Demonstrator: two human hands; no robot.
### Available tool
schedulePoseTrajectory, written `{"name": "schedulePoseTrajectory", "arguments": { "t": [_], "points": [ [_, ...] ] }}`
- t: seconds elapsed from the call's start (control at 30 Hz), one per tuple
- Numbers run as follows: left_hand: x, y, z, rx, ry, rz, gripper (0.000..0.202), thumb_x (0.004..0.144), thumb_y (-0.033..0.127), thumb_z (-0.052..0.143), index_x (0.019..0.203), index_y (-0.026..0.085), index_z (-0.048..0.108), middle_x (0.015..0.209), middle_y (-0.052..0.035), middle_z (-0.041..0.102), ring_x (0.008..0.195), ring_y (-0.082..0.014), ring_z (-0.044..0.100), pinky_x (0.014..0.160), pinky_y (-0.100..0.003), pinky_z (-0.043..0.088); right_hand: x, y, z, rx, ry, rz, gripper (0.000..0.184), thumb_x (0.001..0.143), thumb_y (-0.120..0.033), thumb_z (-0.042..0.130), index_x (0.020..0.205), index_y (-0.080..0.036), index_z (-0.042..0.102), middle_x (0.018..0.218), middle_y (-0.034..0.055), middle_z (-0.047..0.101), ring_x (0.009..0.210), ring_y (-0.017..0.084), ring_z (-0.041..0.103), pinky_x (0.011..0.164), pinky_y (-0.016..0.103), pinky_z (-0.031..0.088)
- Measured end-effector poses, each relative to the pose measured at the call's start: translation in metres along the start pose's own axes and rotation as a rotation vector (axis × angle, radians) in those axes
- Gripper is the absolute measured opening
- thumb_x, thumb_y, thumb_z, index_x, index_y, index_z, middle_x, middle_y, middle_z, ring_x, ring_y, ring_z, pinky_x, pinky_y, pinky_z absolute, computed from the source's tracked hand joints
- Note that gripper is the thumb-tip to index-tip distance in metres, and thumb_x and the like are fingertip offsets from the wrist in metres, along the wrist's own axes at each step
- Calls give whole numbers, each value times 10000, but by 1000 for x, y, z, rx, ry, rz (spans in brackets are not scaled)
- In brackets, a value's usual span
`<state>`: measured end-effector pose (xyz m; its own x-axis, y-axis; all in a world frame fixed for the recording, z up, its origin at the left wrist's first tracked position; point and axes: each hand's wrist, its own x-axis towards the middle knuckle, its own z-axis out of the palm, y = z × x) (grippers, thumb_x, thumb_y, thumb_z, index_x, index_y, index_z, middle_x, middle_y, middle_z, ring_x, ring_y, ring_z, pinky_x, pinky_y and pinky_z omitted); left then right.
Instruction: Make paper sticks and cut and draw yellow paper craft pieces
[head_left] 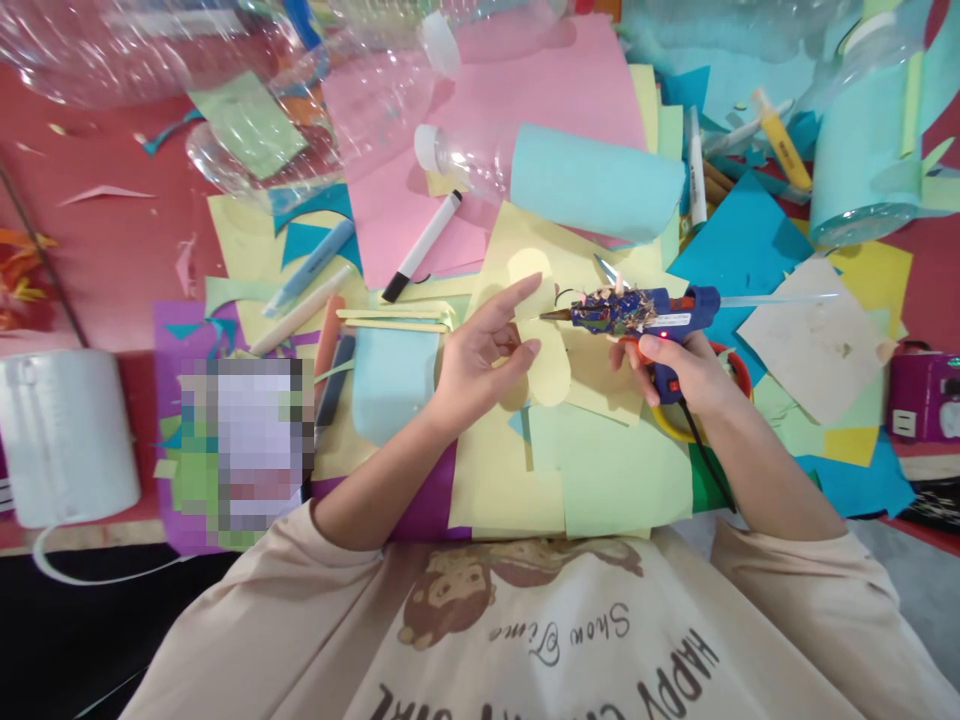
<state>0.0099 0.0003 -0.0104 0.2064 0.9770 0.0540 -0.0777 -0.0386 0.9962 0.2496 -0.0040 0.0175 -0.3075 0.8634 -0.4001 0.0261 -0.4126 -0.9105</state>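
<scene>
My right hand is wrapped around the grip of a dark blue hot glue gun. A red light glows on the gun, and a clear glue stick sticks out of its back end. Its nozzle points left, over the middle of a pale yellow rounded paper cutout. My left hand has the cutout's left edge at its thumb and curled fingers, with the index finger stretched over the upper lobe. A shadow shows beside the cutout's lower lobe. Scissors lie partly hidden behind the gun.
A bottle wrapped in light blue paper lies beyond my hands; another blue-wrapped bottle stands at right. Around them are a black-capped marker, a roll of tape, coloured paper sheets, a white pouch and a cord.
</scene>
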Motion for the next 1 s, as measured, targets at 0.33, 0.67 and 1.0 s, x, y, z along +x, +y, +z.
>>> {"name": "schedulePoseTrajectory", "arguments": {
  "t": [0.33,0.67,1.0],
  "points": [
    [-1,2,0,-21,9,5,493,832,295,676,1309,333,558,1273,-40,649,830,-134,670,695,-255,581,0,-1,0,-28,2,-6,374,795,-550,645,624,-229,556,411,-42,501,350,124,485,394,278,370],
    [0,0,-1,-12,22,22,486,832,314,682,1303,334,563,1264,-39,652,871,-148,675,700,-257,583,0,0,0,-17,18,-32,347,808,-508,644,636,-220,558,443,-37,497,377,118,485,379,267,358],
    [1,-2,-2,3,38,32,494,819,344,690,1297,327,568,1244,-47,656,852,-151,679,688,-261,582,1,1,1,-21,45,-14,353,793,-528,645,630,-230,547,451,-35,501,374,121,481,381,275,364]
  ]
}}
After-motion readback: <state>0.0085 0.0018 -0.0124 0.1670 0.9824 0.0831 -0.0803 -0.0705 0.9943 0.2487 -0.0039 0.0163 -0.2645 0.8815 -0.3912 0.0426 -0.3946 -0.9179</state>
